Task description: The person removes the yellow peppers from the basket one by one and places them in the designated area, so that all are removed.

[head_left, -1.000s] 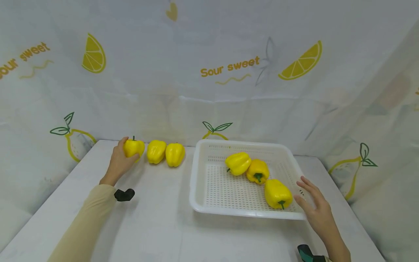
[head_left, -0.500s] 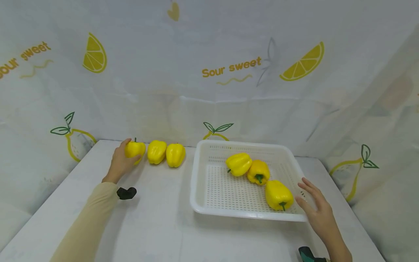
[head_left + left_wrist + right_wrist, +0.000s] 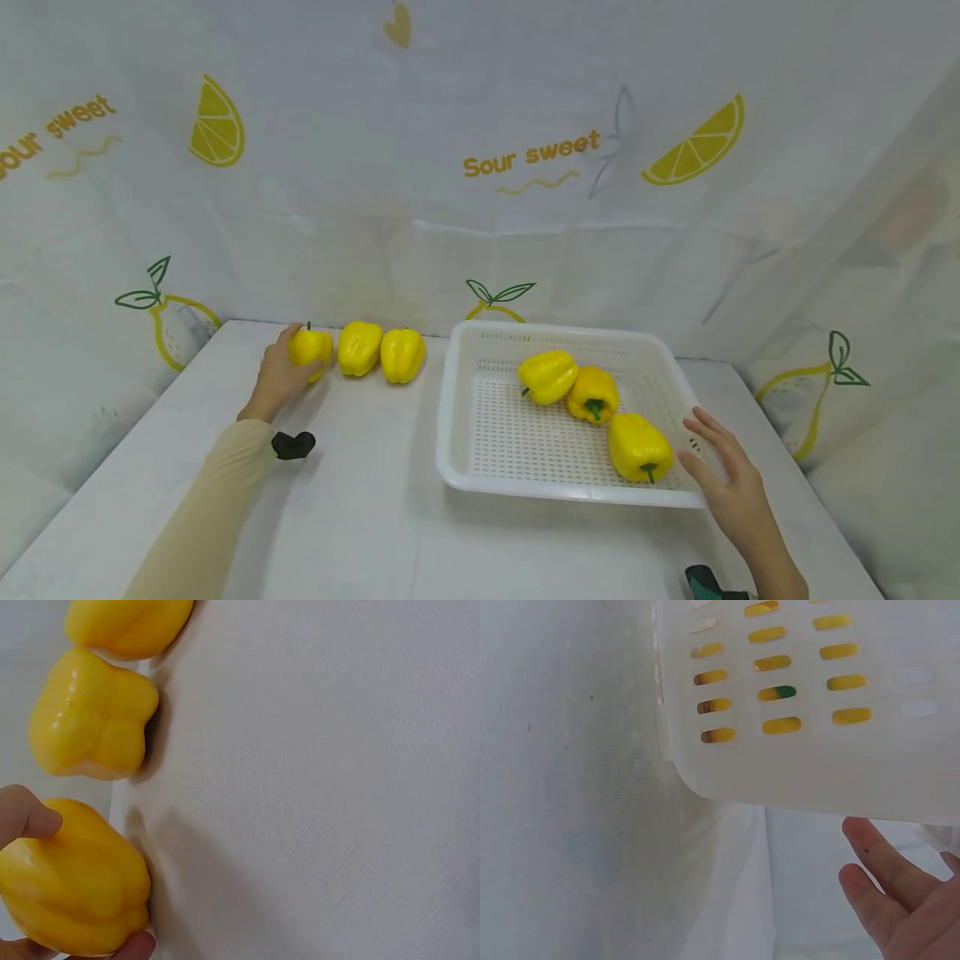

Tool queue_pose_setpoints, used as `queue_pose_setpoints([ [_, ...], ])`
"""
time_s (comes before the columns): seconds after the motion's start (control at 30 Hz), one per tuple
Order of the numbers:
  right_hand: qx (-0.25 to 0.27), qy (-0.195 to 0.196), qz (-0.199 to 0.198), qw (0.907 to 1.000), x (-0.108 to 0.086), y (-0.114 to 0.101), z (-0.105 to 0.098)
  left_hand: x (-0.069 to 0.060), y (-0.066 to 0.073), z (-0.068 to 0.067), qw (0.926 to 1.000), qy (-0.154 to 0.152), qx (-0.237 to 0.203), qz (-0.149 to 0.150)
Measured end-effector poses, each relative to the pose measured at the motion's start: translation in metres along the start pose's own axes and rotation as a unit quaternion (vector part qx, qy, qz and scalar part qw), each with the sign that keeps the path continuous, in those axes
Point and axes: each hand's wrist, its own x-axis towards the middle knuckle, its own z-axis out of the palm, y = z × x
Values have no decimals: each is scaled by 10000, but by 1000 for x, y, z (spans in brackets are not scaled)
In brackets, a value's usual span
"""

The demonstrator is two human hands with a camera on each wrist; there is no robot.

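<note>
At the back left of the table, my left hand (image 3: 277, 377) grips a yellow bell pepper (image 3: 312, 347) from its left side, its green stem pointing up. In the left wrist view, thumb and fingertips press opposite sides of that bell pepper (image 3: 82, 881). Two more yellow bell peppers, one (image 3: 359, 348) and another (image 3: 402, 356), stand just right of it. My right hand (image 3: 733, 487) is beside the right wall of a white plastic basket (image 3: 459, 417), fingers extended and spread near the rim. Inside the basket lie three yellow bell peppers (image 3: 640, 447) with green stems.
The white table (image 3: 360, 500) ends at a white curtain (image 3: 337, 217) with lemon prints, which also hangs along both sides. The basket takes up the right half of the table, its front edge facing me.
The bell pepper in my left hand has come down a little and slightly to the right, toward the table. My right hand stays by the basket, and the other bell peppers keep their places.
</note>
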Motion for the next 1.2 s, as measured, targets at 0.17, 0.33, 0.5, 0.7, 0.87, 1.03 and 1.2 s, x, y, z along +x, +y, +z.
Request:
queue_pose_setpoints([
  [0.17, 5, 14, 5, 10000, -1, 0, -1, 2, 1, 0, 9999, 60, 60, 65],
  [0.33, 35, 25, -52, 10000, -1, 0, -1, 2, 1, 0, 9998, 99, 183, 11],
  [0.5, 18, 62, -87, 9999, -1, 0, 1, -1, 2, 0, 9998, 77, 197, -27],
  [0.7, 51, 65, -124, 9999, -1, -1, 1, -1, 2, -2, 9998, -29, 177, -87],
  [0.87, 72, 70, -153, 9998, 0, -1, 1, 1, 0, -1, 9998, 98, 159, 32],
  [1.03, 73, 62, -161, 9998, -1, 1, 1, 4, -2, 0, 9995, 153, 154, 219],
  [1.2, 44, 76, -155, 9998, -1, 2, 1, 4, -2, 1, 9996, 106, 136, 223],
])
